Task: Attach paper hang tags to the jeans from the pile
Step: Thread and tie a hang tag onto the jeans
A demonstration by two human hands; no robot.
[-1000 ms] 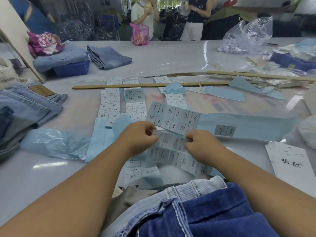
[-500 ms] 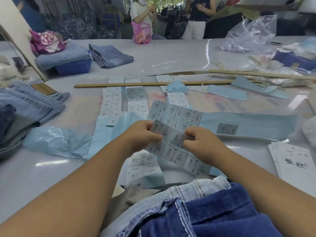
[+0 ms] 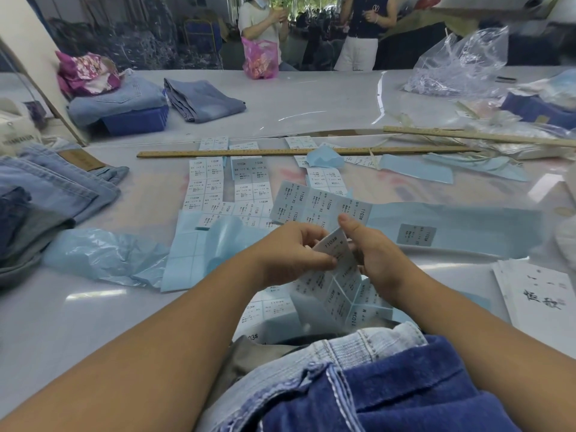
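From the head camera, we are looking down at our two bare arms reaching over a pale table (image 3: 311, 104). Our left hand (image 3: 290, 254) is curling its fingers around one label (image 3: 332, 246) printed "1103# M", pinching it at its lower edge. Our right hand (image 3: 378, 260) is gripping the label sheet (image 3: 339, 294) that is hanging below that label, its thumb (image 3: 350, 224) pointing up behind the label's top corner. Both hands are closing on paper, held just above the table.

More label sheets (image 3: 218, 185) are lying flat in rows ahead of our hands, and a long wooden ruler (image 3: 296, 152) is crossing their far ends. Blue backing paper (image 3: 187, 254) is lying to the left of our hands, beside a crumpled blue bag (image 3: 96, 254).

The jeans (image 3: 374, 391) are sitting nearest us, at the bottom edge between our forearms, dark blue over light denim. A second jeans pile (image 3: 59, 185) is resting at the left edge. White tags (image 3: 542, 297) with black brush lettering are lying at the right, near our right forearm. Two people (image 3: 364, 29) are standing beyond the table's far side.
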